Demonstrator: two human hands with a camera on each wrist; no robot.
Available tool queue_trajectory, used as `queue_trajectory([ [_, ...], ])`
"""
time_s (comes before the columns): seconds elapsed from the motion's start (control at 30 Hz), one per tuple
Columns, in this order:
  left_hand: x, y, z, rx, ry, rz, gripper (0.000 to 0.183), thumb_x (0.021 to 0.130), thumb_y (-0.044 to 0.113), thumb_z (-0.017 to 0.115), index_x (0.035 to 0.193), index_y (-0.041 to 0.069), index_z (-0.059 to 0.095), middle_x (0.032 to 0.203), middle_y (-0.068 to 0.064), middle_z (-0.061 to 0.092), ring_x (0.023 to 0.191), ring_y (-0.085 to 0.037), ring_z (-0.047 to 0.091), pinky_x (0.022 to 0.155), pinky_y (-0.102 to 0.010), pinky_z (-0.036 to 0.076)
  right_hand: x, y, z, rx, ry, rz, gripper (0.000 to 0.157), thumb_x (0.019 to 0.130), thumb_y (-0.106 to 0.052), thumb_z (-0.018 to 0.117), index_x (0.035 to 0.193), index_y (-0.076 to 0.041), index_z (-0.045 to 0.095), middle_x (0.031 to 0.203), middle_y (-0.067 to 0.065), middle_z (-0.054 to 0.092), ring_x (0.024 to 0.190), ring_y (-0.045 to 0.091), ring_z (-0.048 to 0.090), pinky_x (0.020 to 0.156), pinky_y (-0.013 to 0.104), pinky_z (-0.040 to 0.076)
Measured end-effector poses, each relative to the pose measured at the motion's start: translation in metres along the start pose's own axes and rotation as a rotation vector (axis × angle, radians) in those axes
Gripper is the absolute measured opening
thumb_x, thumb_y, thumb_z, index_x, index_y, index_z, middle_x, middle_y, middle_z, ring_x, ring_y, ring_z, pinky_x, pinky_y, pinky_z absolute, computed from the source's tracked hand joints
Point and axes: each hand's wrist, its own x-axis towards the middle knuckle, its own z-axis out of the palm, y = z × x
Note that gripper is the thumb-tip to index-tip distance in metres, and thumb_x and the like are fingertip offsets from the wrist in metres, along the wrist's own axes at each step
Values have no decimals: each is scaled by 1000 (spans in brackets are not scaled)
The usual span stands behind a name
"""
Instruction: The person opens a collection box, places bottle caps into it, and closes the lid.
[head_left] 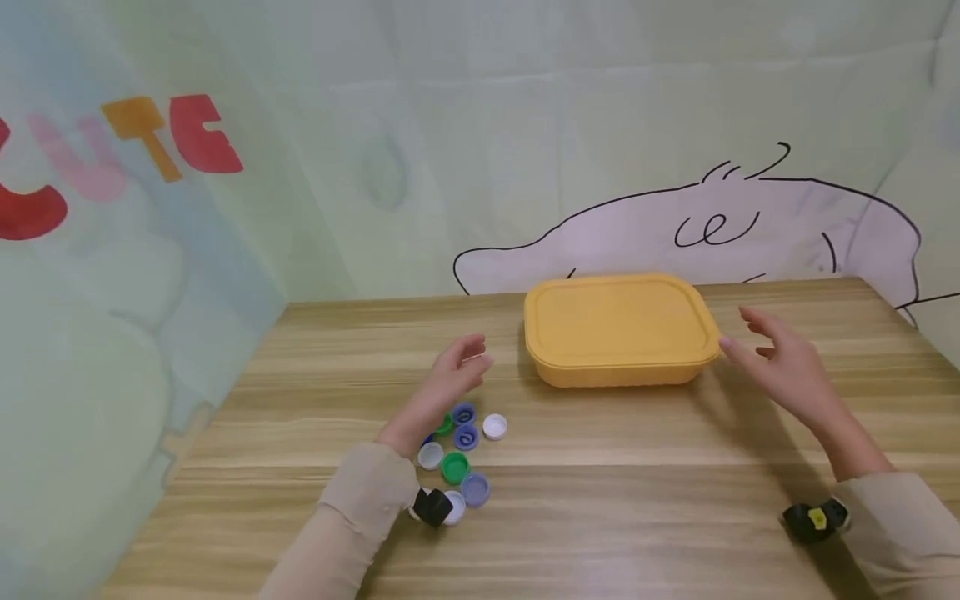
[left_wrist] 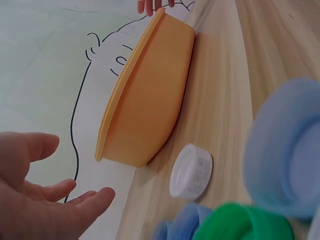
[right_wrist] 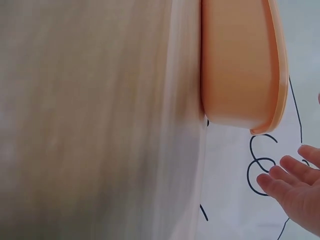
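A yellow lidded box (head_left: 621, 325) stands near the back of the wooden table, its lid on. My left hand (head_left: 453, 371) is held to the left of the box with fingers loosely bent and nothing in them; a gap shows between it and the box. Below that hand and forearm lie several bottle caps, among them a green cap (head_left: 455, 468), a white cap (head_left: 495, 427) and a purple cap (head_left: 475, 490). At the box's right end is my right hand (head_left: 783, 367), holding nothing, its thumb tip right at the lid's corner in the head view.
The wooden table (head_left: 600, 517) meets a printed cloth backdrop (head_left: 480, 167) at its rear edge. Another cloth panel (head_left: 82, 358) rises along the left side. Each wrist wears a small black camera, with the left camera (head_left: 432, 507) close over the caps.
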Motion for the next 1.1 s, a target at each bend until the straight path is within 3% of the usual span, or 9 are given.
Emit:
queue_trajectory([
  [0.23,14,5,15,-93,62,-56,51,95,13,51,140,-4,32,141,-24,35,127,-33,39,98,-43,41,7,-2,4,33,14,25,64,94,-31,53,142,4,30,140,29,35,123,47,34,89,60,36],
  [0.5,34,1,27,-309,78,-92,50,96,7,48,139,-8,29,139,-26,33,128,-34,36,100,-43,39,17,-2,9,78,-27,55,66,95,-33,52,141,8,29,138,32,34,122,48,34,93,61,34],
  [0.53,35,0,29,-323,84,-95,49,96,7,48,138,-8,29,138,-26,34,128,-35,36,99,-43,39,18,-2,10,81,-36,71,66,95,-34,52,141,7,29,138,32,35,123,48,34,93,57,36],
  [0.67,43,-1,36,-350,100,-85,48,95,5,48,137,-9,31,138,-25,34,128,-35,36,98,-43,40,22,1,11,182,-80,130,67,96,-34,49,141,9,25,138,33,33,121,38,40,86,25,47],
  [0.77,47,0,41,-377,112,-67,47,95,4,47,136,-11,31,139,-25,34,128,-34,36,98,-44,40,27,4,12,318,-126,185,69,97,-34,45,142,11,19,142,33,26,117,24,41,75,8,44],
  [0.93,52,0,51,-397,135,-60,43,95,4,47,133,-10,37,135,-23,39,118,-28,43,97,-45,41,33,7,13,520,-176,276,72,98,-34,42,144,10,8,147,29,15,116,15,39,77,8,44],
  [1.1,54,0,61,-345,161,-58,38,94,8,49,129,-8,44,124,-20,49,98,-19,52,89,-40,47,39,10,18,589,-173,355,75,97,-36,44,145,8,6,145,23,16,117,17,37,76,9,43],
])
